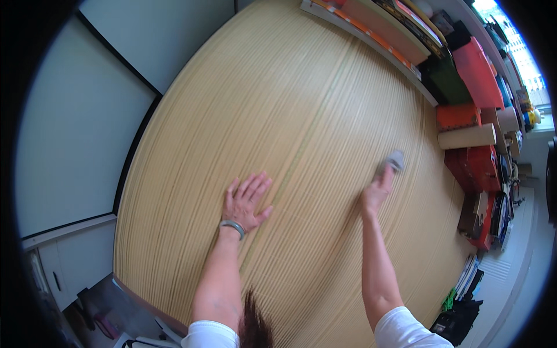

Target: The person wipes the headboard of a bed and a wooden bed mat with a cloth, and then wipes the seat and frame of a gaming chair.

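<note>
A large ribbed, straw-coloured mat (304,108) spreads below me, with a faint green line along it. My left hand (244,202) lies palm down on the mat, fingers spread, a grey-green bangle (233,226) at its wrist. To the right, my right hand (377,193) grips a small grey cloth (395,161) at its fingertips, against or just over the mat; contact is hard to tell through the blur. A strand of dark hair hangs between my forearms.
Pale panels with black frames (82,122) stand along the left side. Boxes, among them a red box (472,168), a cream roll (468,136) and a pink folder-like sheet (478,74) line the right edge. A black bag (458,321) lies at lower right.
</note>
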Available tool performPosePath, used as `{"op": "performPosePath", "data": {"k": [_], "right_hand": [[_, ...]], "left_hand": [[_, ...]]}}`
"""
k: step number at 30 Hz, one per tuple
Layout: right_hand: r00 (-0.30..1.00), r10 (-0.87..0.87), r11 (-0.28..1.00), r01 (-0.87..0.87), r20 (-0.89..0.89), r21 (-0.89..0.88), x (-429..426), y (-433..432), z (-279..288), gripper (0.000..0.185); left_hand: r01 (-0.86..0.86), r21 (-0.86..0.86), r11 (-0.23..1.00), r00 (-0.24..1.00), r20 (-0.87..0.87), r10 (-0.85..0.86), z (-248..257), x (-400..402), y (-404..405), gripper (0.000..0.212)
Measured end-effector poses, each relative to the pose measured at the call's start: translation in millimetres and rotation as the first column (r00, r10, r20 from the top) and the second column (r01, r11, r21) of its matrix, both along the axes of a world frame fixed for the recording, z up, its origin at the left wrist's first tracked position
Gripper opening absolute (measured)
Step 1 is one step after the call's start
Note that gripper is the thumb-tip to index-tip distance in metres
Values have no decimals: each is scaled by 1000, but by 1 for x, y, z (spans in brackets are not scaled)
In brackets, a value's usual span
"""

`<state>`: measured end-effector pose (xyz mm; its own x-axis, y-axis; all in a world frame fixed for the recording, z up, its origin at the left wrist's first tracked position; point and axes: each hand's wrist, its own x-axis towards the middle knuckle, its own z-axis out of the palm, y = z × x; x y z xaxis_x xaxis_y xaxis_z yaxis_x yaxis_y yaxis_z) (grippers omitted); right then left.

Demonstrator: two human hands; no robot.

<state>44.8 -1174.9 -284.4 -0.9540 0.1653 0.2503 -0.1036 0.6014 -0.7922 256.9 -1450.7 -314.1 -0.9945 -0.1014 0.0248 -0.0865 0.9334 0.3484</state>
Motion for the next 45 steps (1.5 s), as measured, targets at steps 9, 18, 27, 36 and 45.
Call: {"op": "performPosePath", "data": {"k": [9,18,27,36,45], "right_hand": [[198,957,237,-956,213,-175,312,-19,2,70],[973,-60,986,23,222,164,285,186,5,52],[898,417,895,-433,140,110,432,-35,2,64],[475,878,478,-856,62,-200,519,-149,30,62],[991,113,992,-108,-67,67,296,-180,2,51]], "left_hand": [[-49,-123,991,998,-38,45,-10,9,-1,61],[-60,-105,993,984,-173,41,7,16,-5,49],[-520,604,604,682,-132,720,62,275,-5,18],[-856,512,-69,55,224,973,15,510,-153,74],[-739,670,-68,30,133,991,-19,517,-175,42]]}}
